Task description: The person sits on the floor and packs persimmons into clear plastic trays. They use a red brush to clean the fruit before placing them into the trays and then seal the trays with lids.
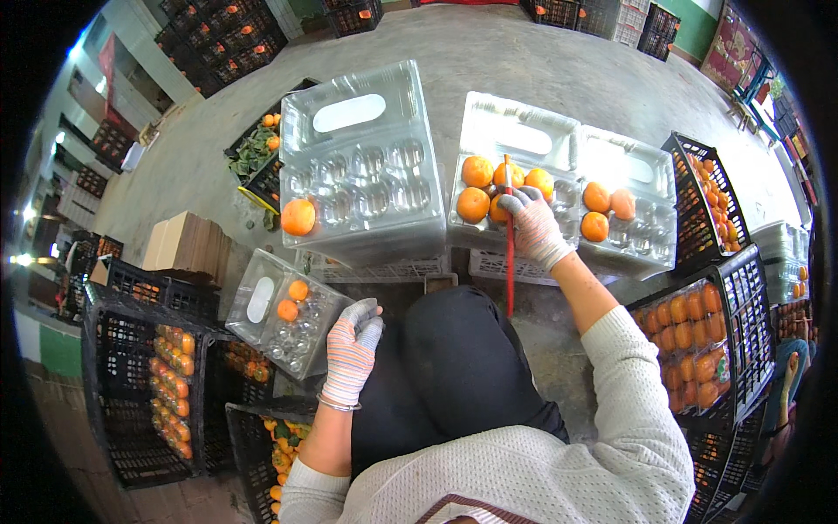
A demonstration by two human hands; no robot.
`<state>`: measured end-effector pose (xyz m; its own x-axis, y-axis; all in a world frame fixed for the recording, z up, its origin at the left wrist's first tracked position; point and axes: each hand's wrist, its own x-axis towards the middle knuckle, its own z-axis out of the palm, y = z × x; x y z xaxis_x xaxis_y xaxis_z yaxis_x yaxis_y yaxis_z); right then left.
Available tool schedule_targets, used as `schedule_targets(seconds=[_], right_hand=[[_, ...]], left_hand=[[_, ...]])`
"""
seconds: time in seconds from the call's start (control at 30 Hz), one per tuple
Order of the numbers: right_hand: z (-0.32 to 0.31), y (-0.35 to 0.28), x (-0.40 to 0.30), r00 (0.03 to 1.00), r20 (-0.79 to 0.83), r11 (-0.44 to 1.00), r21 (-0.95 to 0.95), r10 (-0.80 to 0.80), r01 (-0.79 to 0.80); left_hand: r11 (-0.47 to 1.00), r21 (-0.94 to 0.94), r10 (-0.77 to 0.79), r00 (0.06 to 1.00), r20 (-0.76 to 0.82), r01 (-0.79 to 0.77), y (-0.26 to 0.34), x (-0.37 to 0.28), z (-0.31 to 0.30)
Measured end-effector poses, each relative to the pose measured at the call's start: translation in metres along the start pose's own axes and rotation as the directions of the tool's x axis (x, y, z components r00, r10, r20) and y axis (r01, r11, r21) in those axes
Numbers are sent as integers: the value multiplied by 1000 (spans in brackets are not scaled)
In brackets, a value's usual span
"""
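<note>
My right hand (533, 223), in a striped knit glove with grey fingertips, grips a thin red stick-like tool (510, 275). Its fingertips touch an orange citrus fruit (499, 211) in a clear plastic clamshell tray (462, 167). Several more fruits (477, 171) sit in that tray's cups. Beside it, a second clear tray (661, 229) holds three fruits (595, 227). My left hand (353, 347), gloved alike, is by my thigh, at the edge of a clear tray (245, 321) with two fruits (287, 310). Its fingers curl; their inner side is hidden.
A tall stack of clear trays (357, 252) stands ahead, one fruit (298, 217) in its top. Black crates (749, 327) of fruit flank me on both sides. Folded cardboard (186, 249) lies left. A leafy crate (255, 147) stands behind the stack. Another person's arm (789, 380) shows far right.
</note>
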<state>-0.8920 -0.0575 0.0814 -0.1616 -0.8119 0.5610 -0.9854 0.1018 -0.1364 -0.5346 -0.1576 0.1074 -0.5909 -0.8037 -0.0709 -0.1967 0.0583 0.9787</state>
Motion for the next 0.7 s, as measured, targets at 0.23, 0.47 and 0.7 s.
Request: schedule_targets(seconds=[0.23,0.47,0.7], right_hand=[[9,6,-3,947,-37,856,441,319,-271],[44,-10,-35,714,-295,769,329,635,-548],[37,-48,-14,686,-306,720,-2,660,-694]], left_hand=[[1000,-12,-23,1000,10,23,0,-5,-2],[999,-37,-15,1000,-7,15,-8,-6,-5],[980,169,102,995,2,-101,-12,-5,-6]])
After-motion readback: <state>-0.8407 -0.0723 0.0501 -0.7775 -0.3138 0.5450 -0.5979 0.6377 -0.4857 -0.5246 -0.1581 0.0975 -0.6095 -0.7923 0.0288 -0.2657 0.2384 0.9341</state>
